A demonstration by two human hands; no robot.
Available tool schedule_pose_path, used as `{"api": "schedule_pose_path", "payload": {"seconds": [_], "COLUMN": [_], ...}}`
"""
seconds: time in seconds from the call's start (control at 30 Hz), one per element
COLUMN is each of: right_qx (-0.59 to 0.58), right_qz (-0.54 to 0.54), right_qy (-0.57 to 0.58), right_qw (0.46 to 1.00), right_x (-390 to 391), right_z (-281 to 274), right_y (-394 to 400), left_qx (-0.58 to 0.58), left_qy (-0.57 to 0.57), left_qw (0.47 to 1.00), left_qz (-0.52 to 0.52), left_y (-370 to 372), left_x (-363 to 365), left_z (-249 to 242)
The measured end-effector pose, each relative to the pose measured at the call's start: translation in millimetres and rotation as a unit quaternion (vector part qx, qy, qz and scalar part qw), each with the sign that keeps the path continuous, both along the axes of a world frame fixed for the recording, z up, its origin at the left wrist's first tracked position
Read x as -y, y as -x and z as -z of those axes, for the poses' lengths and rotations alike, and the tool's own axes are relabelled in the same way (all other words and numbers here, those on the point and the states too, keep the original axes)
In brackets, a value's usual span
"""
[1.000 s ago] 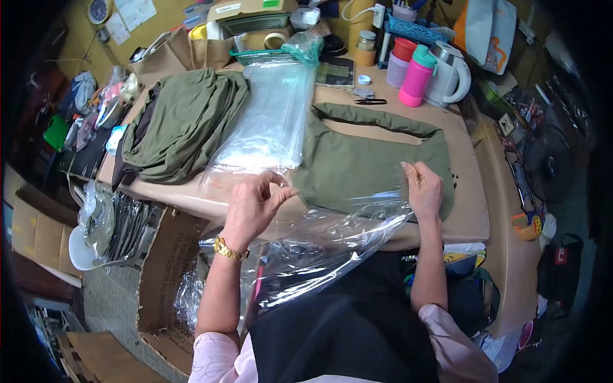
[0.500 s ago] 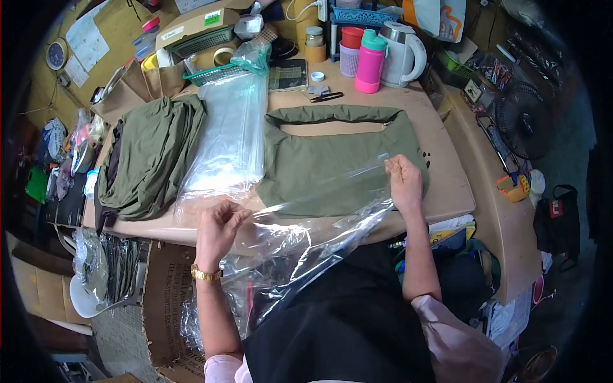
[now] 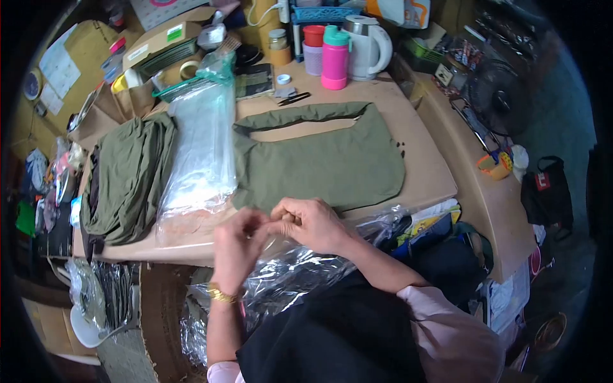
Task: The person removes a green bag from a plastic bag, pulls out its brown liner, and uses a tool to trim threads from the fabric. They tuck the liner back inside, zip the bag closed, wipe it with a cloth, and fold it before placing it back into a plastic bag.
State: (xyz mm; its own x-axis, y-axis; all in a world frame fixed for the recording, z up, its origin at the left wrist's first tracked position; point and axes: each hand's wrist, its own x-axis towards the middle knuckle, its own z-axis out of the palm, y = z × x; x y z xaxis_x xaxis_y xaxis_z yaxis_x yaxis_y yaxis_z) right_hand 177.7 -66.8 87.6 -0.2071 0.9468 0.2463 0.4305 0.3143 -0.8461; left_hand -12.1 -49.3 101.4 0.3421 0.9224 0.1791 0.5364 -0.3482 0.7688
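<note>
Close together at the table's front edge, my left hand and my right hand both pinch the edge of a clear plastic bag. The bag hangs crumpled below them over my dark apron, and part of it spreads to the right. Just beyond my hands lies an olive-green fabric bag, flat, with a wide strap looped at its far side. Left of it is a stack of clear plastic bags. Farther left sits a pile of olive-green fabric pieces.
Black thread snips lie behind the fabric bag. A pink bottle, a kettle and a jar stand at the back. A cardboard box is below the table's front edge, and a fan is at right.
My right hand has come left and down to meet my left hand, bringing the plastic bag's stretched edge together. The bag now hangs bunched. The camera view has shifted.
</note>
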Motion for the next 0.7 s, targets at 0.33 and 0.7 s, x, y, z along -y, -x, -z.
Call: {"api": "schedule_pose_path", "payload": {"seconds": [0.33,0.7], "right_qx": [0.056,0.034], "right_qz": [0.075,0.019], "right_qy": [-0.191,-0.335], "right_qw": [0.977,0.941], "right_x": [3,-10], "right_z": [42,47], "right_y": [42,46], "left_qx": [0.391,0.482], "left_qy": [0.248,0.237], "left_qw": [0.871,0.836], "left_qz": [-0.161,-0.11], "left_y": [6,-27], "left_x": [3,9], "left_z": [67,103]}}
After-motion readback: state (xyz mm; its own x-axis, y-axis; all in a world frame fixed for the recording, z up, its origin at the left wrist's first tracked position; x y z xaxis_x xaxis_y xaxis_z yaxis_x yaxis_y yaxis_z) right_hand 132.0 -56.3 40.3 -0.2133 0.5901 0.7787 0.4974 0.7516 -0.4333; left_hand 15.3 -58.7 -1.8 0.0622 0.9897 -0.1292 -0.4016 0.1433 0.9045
